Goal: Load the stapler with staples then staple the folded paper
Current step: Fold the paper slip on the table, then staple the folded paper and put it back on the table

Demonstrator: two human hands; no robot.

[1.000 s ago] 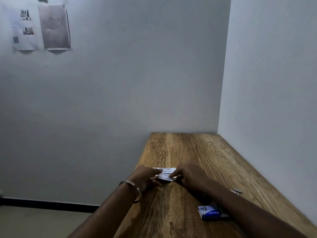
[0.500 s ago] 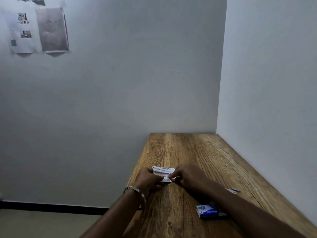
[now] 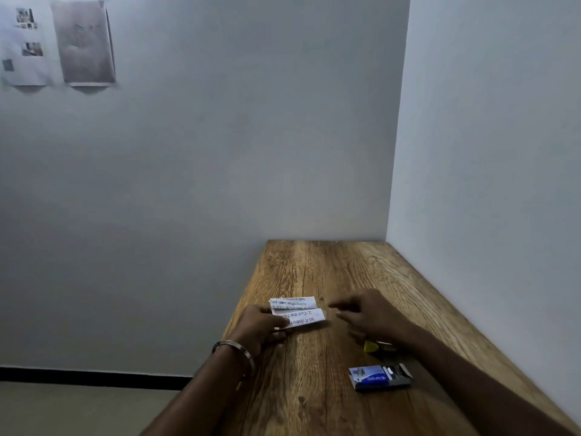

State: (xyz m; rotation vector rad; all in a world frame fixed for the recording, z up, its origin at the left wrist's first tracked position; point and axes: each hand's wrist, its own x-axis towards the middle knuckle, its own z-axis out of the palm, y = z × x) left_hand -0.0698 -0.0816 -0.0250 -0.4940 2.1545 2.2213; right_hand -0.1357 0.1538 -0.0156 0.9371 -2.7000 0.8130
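A folded white paper (image 3: 298, 311) with printed text lies on the wooden table (image 3: 330, 269). My left hand (image 3: 262, 327), with a metal bracelet on the wrist, pinches the paper's near left corner. My right hand (image 3: 369, 314) hovers just right of the paper with its fingers spread and nothing in it. A blue staple box (image 3: 379, 376) lies open near my right forearm, with staples showing at its right end. A small yellow object (image 3: 372, 346), possibly the stapler, peeks out from under my right wrist; most of it is hidden.
White walls close off the table's far end and right side. The table's left edge drops to the floor just left of my left hand. Printed sheets (image 3: 56, 42) hang on the far wall at the top left.
My right hand has let go of the paper and moved right. The paper now lies more unfolded and in plain sight, held only by my left hand. The yellow object has come into view.
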